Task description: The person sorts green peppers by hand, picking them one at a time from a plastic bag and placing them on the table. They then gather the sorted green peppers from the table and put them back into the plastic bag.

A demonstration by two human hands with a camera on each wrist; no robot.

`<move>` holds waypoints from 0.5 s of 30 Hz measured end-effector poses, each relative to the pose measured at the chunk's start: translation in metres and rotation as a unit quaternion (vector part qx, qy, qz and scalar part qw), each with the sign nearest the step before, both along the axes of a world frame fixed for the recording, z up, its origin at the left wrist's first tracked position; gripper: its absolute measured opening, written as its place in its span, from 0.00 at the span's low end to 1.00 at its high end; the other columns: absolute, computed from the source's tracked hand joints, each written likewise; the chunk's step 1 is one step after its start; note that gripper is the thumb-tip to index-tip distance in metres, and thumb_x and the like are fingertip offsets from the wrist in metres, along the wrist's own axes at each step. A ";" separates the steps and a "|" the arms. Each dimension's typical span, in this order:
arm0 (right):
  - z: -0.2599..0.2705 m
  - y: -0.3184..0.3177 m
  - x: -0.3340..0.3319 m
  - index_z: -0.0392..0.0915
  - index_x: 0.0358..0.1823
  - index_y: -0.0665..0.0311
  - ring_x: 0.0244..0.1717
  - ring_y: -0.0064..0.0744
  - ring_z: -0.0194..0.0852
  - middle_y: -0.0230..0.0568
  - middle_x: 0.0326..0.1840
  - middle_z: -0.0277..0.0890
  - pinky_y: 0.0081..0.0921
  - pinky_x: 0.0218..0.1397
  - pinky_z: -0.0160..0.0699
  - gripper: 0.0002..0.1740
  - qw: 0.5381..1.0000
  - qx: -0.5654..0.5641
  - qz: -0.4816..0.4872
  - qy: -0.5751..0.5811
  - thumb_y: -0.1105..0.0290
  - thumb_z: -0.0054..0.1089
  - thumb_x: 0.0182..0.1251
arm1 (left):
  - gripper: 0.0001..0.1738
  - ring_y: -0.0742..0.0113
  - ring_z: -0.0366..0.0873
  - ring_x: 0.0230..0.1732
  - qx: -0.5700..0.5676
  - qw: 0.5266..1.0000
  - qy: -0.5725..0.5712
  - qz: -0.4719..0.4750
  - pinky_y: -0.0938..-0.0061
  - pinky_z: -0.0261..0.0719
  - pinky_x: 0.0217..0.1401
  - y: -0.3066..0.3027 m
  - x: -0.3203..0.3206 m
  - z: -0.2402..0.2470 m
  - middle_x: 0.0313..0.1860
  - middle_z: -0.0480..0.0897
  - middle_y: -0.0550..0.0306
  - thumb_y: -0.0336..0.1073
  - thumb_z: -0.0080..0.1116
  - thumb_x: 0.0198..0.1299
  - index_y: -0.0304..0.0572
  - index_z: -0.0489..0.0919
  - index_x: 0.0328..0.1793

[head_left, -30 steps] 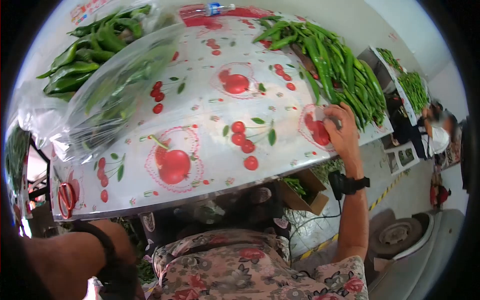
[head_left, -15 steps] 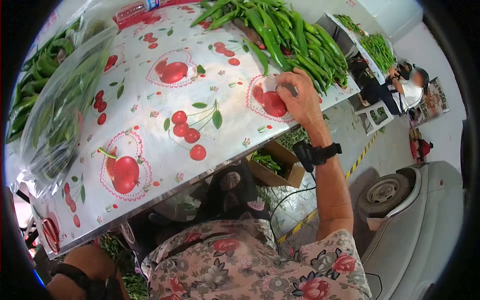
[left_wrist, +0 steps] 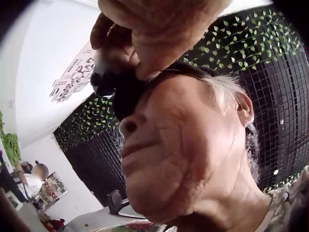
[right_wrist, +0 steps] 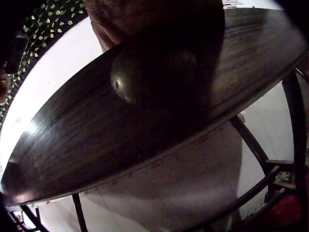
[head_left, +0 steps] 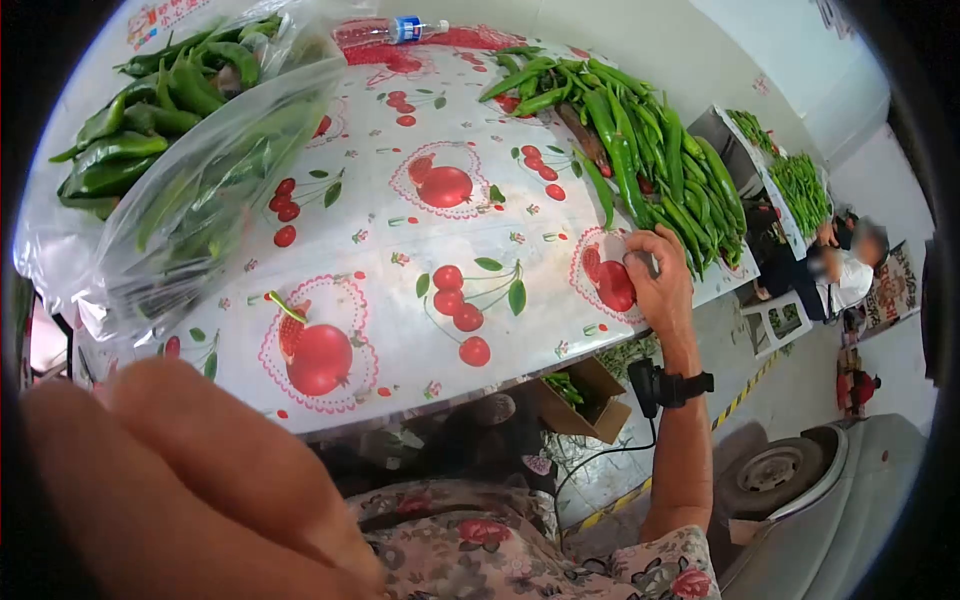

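My left hand (head_left: 200, 470) looms large and blurred at the lower left of the head view, raised close to the camera. In the left wrist view its bent fingers (left_wrist: 164, 34) are up at a black head-worn device (left_wrist: 128, 94); whether they grip it I cannot tell. My right hand (head_left: 662, 280) rests on the patterned tablecloth (head_left: 540, 300) near the front edge, fingers loosely curled. Just beyond it lies a pile of long green peppers (head_left: 625, 140). A dark, curved surface (right_wrist: 159, 125) fills most of the right wrist view below that hand.
Broad green peppers (head_left: 180, 100) lie by a clear plastic bag (head_left: 230, 170) at the left. A plastic bottle (head_left: 385, 32) lies at the back. A cardboard box (head_left: 590, 400) stands below the table edge. At the right are a seated person (head_left: 850, 275) and a vehicle (head_left: 850, 500).
My left hand has risen from below the table's left corner to close before the head camera. The head view swung aside and back; the right hand stays beside the pepper pile.
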State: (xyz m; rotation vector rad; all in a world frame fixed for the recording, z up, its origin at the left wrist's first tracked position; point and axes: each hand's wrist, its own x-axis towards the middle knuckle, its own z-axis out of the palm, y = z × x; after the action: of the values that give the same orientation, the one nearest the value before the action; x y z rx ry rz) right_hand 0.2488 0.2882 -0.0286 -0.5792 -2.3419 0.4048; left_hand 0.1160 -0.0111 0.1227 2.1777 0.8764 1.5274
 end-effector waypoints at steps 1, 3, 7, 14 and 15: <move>0.000 -0.003 -0.001 0.77 0.40 0.64 0.61 0.54 0.62 0.45 0.46 0.76 0.40 0.64 0.60 0.11 1.000 -0.008 -0.006 0.004 0.74 0.58 0.53 | 0.05 0.61 0.77 0.32 0.003 1.000 0.003 0.003 0.71 0.75 0.39 -0.006 -0.004 0.000 0.30 0.79 0.54 0.28 0.53 0.55 0.34 0.77 0.35; 0.002 0.001 -0.002 0.76 0.40 0.64 0.61 0.54 0.62 0.44 0.46 0.76 0.40 0.64 0.60 0.12 1.000 0.003 0.001 -0.003 0.75 0.58 0.53 | 0.05 0.61 0.77 0.32 0.021 1.000 0.001 0.009 0.71 0.75 0.39 -0.029 -0.016 0.003 0.30 0.79 0.54 0.28 0.53 0.55 0.34 0.77 0.36; 0.002 0.004 -0.003 0.75 0.38 0.65 0.59 0.51 0.64 0.44 0.46 0.76 0.40 0.64 0.60 0.11 0.999 0.033 0.019 -0.002 0.75 0.58 0.52 | 0.05 0.61 0.78 0.33 0.029 0.999 -0.014 0.031 0.71 0.76 0.40 -0.064 -0.036 0.010 0.31 0.79 0.54 0.27 0.53 0.55 0.34 0.78 0.36; 0.002 0.001 -0.003 0.76 0.38 0.64 0.57 0.52 0.65 0.44 0.44 0.76 0.39 0.64 0.61 0.10 0.999 0.031 0.000 0.014 0.76 0.58 0.51 | 0.06 0.61 0.78 0.34 0.041 0.998 -0.011 0.050 0.71 0.76 0.40 -0.071 -0.033 0.009 0.32 0.80 0.54 0.26 0.52 0.55 0.34 0.78 0.37; 0.001 0.004 -0.003 0.76 0.38 0.64 0.58 0.52 0.65 0.44 0.44 0.76 0.40 0.65 0.61 0.11 0.999 0.033 0.004 0.000 0.76 0.59 0.51 | 0.06 0.61 0.78 0.34 0.043 0.998 -0.010 0.053 0.72 0.76 0.40 -0.069 -0.031 0.010 0.32 0.80 0.54 0.26 0.52 0.55 0.34 0.78 0.37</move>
State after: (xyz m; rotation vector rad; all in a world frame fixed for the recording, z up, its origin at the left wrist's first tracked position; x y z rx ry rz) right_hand 0.2459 0.2919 -0.0274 -0.5385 -2.3489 0.3306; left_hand 0.0848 -0.0802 0.1323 2.2043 0.9492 1.6624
